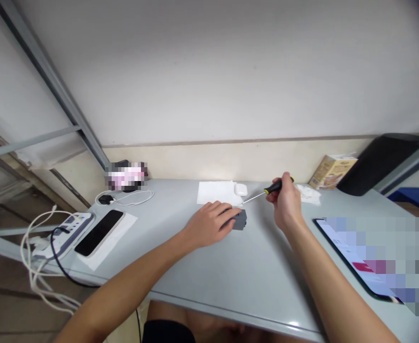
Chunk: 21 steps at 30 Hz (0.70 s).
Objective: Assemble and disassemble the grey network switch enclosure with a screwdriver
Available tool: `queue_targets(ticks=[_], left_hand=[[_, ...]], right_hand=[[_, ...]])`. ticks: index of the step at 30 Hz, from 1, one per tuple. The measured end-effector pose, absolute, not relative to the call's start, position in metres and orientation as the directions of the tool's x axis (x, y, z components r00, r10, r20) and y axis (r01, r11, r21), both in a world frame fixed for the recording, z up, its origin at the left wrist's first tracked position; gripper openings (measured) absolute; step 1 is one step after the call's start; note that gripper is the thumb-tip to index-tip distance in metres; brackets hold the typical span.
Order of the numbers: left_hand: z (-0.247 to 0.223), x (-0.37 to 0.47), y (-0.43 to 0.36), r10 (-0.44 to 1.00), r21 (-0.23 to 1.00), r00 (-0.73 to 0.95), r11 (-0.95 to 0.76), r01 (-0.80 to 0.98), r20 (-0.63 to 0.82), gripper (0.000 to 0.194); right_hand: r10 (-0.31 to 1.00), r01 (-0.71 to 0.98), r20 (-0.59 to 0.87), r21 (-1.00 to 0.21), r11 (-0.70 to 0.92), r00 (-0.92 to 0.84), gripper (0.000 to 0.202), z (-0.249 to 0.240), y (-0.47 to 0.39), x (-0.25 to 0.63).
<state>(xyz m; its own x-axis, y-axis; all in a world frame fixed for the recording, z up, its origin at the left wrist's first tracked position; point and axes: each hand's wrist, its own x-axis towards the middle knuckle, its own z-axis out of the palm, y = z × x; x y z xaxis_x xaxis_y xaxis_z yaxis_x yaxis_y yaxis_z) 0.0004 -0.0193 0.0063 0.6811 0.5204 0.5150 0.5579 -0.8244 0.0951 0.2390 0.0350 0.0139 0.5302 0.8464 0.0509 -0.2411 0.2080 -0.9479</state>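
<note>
Near the middle of the grey desk (209,271), my left hand (212,224) is closed around a small dark grey box-shaped block (240,220). The fingers lie over its top and hide most of its left part. My right hand (286,200) grips a screwdriver (274,186) by its black and yellow handle. Its thin metal shaft slants down to the left, and the tip is close to the block's upper edge. Whether the tip touches the block I cannot tell. Behind the block lie a white sheet of paper (214,192) and a white earbud case (241,190).
At left are a phone (100,232) on white paper, a power strip (68,233) with cables, and a black charger (105,199). To the right stand a tablet (352,257), a crumpled tissue (310,194), a yellow carton (332,171) and a black cylinder-like object (377,164) by the wall.
</note>
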Motion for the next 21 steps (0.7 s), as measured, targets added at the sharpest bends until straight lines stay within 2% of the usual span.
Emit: queue_targets(ticks=[3, 8, 11, 14, 18, 21], left_hand=[[0.006, 0.001, -0.020, 0.519, 0.100, 0.681, -0.826, 0.554, 0.516, 0.034], [0.008, 0.000, -0.022, 0.529, 0.126, 0.684, -0.827, 0.548, 0.503, 0.037], [0.015, -0.005, -0.021, 0.570, 0.205, 0.638, -0.807, 0.554, 0.519, 0.038], [0.025, -0.014, -0.012, 0.650, 0.324, 0.485, -0.735, 0.595, 0.584, 0.038], [0.032, -0.034, 0.010, 0.734, 0.410, 0.299, -0.615, 0.673, 0.610, 0.042], [0.028, -0.049, 0.026, 0.784, 0.372, 0.342, -0.567, 0.735, 0.519, 0.040]], right_hand=[[0.850, -0.323, -0.009, -0.927, 0.190, 0.526, 0.062, 0.007, 0.039, 0.243], [0.879, -0.367, -0.020, -0.913, 0.179, 0.477, 0.061, 0.001, 0.041, 0.247], [0.893, -0.450, -0.081, -0.882, 0.142, 0.442, 0.054, 0.004, 0.039, 0.247], [0.896, -0.521, -0.141, -0.846, 0.112, 0.422, 0.046, 0.009, 0.036, 0.245], [0.897, -0.496, -0.152, -0.864, 0.083, 0.415, 0.040, 0.010, 0.035, 0.241], [0.909, -0.419, -0.139, -0.907, 0.043, 0.393, 0.039, 0.009, 0.034, 0.236]])
